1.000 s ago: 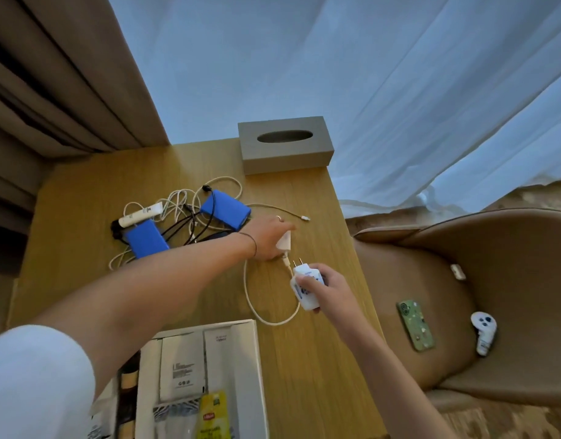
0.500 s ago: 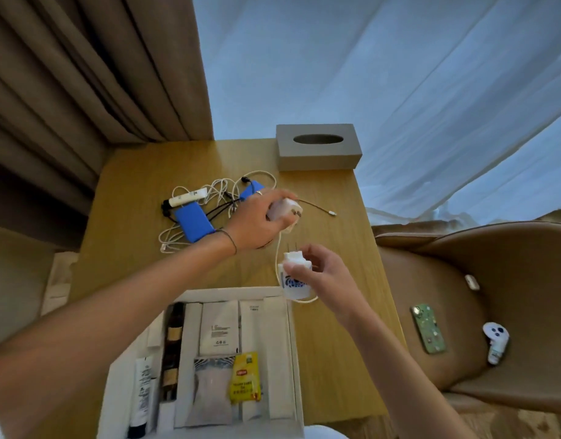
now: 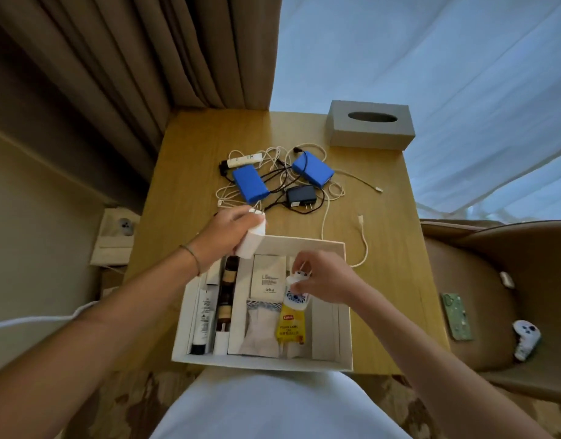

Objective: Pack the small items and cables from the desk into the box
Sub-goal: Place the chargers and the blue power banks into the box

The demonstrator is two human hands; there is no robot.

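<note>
A white box (image 3: pixel 347 315) sits at the desk's near edge, filled with sachets, a tube and small bottles. My left hand (image 3: pixel 228 231) grips a plain white charger (image 3: pixel 252 240) over the box's far left corner. My right hand (image 3: pixel 323 278) holds a white charger with a blue pattern (image 3: pixel 295 294) over the box's middle, above a yellow tea sachet (image 3: pixel 290 326). On the desk beyond lie two blue packs (image 3: pixel 250 187) (image 3: pixel 312 168), a black adapter (image 3: pixel 301 195), a white stick (image 3: pixel 244 160) and tangled cables (image 3: pixel 274 156). A white cable (image 3: pixel 364 242) lies loose right of the box.
A grey tissue box (image 3: pixel 371 128) stands at the desk's far right corner. Brown curtains (image 3: pixel 146 58) hang at the far left. To the right, a tan chair (image 3: pixel 501 280) carries a green phone (image 3: pixel 458 315) and a white controller (image 3: pixel 526 339). A wall socket (image 3: pixel 120 226) is left of the desk.
Both hands have drawn back from the desk's middle to over the box, each carrying its charger. The white cable that joined the chargers now lies loose on the desk.
</note>
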